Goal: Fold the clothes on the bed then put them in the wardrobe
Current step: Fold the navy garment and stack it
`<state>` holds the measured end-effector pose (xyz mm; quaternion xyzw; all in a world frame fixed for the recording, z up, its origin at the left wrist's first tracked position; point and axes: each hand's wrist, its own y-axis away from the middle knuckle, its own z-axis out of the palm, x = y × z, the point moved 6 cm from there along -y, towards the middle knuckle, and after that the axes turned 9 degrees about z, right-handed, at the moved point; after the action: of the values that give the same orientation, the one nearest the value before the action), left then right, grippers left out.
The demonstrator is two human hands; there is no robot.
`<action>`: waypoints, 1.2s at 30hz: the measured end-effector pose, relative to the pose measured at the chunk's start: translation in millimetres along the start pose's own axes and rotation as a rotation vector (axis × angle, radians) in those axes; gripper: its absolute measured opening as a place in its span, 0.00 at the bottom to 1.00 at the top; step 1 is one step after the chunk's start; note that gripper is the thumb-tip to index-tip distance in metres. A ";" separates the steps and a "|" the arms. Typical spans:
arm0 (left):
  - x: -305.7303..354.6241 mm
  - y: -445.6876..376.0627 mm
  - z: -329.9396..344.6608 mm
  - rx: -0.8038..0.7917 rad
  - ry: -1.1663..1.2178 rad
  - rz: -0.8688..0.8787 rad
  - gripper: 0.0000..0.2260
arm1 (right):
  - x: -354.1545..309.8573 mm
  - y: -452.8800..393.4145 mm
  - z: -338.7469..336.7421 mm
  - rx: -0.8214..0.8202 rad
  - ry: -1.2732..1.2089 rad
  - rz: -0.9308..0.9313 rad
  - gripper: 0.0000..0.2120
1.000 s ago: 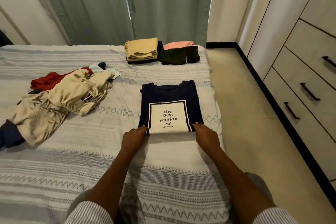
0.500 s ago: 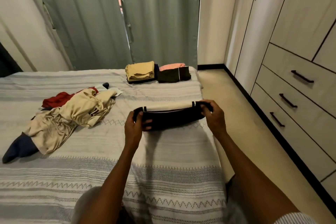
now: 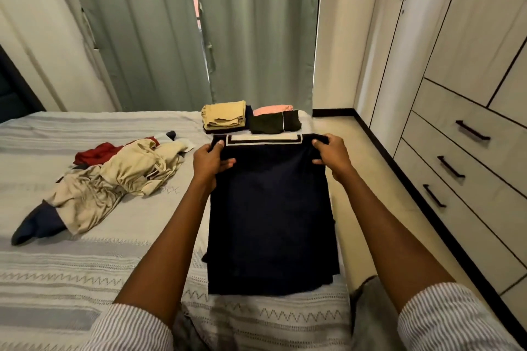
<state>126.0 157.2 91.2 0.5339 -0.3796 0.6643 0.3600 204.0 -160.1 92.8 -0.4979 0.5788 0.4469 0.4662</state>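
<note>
The folded navy shirt (image 3: 271, 214) is held up over the bed's (image 3: 85, 265) right edge, the fingers of the left hand (image 3: 209, 161) and right hand (image 3: 332, 155) clamped on its top corners; folding seems done, so stacking it by the folded piles (image 3: 251, 118) at the far right corner is judged next

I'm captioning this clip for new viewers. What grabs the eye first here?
The folded navy T-shirt fills the centre, held up over the striped grey bed by the left hand and right hand at its top corners. Left lies a rumpled beige garment heap; behind, folded clothes stacks.
</note>
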 end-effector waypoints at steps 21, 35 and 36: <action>-198.1 64.2 -58.1 -0.405 -1.037 0.095 0.06 | 219.5 62.7 40.8 -0.293 0.647 -0.147 0.09; -245.2 60.1 4.7 -0.505 -1.470 0.335 0.33 | 222.8 36.7 132.0 -0.268 1.209 -0.192 0.37; -250.6 64.7 1.7 -0.495 -1.488 0.336 0.33 | 229.5 40.5 130.3 -0.236 1.211 -0.209 0.38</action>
<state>112.4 108.2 -162.6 0.6770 -0.7319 0.0758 0.0156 160.2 -64.6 -152.6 -0.7650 0.6353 0.0982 0.0386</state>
